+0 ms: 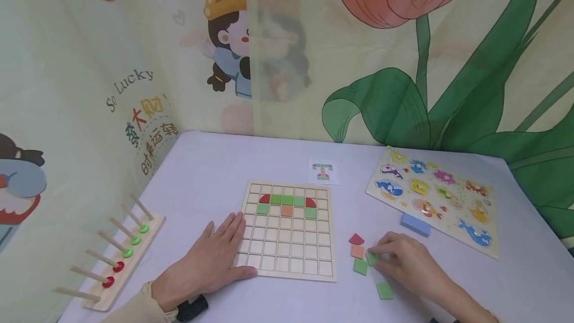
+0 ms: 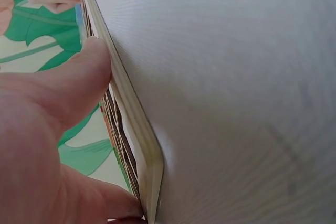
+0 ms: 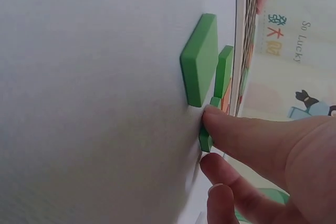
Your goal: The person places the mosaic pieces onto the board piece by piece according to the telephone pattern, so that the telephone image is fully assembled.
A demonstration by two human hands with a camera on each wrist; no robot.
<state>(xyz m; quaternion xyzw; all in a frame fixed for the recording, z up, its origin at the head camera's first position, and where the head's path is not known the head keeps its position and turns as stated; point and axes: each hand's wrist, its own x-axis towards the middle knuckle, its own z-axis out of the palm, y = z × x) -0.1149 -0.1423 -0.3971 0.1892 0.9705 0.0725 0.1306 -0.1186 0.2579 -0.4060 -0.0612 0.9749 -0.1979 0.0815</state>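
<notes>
A wooden grid board [image 1: 285,266] lies on the table. In its upper rows sit red quarter-round tiles, several green square tiles and one orange square tile [image 1: 286,211]. My left hand [image 1: 219,253] rests beside the board with straight fingers, its fingertips on the left edge and its thumb at the lower left corner. To the right of the board, my right hand [image 1: 410,263] pinches a green square tile [image 3: 205,139] between thumb and fingers, at table level. Close by lie a red tile [image 1: 356,239], an orange tile [image 1: 357,251] and two green tiles, one of them nearer me [image 1: 384,291].
A small pattern card [image 1: 323,172] lies behind the board. At right is an animal puzzle board [image 1: 430,198] with a blue block [image 1: 415,225] against its near edge. A wooden peg rack [image 1: 127,263] with green and red rings stands at left.
</notes>
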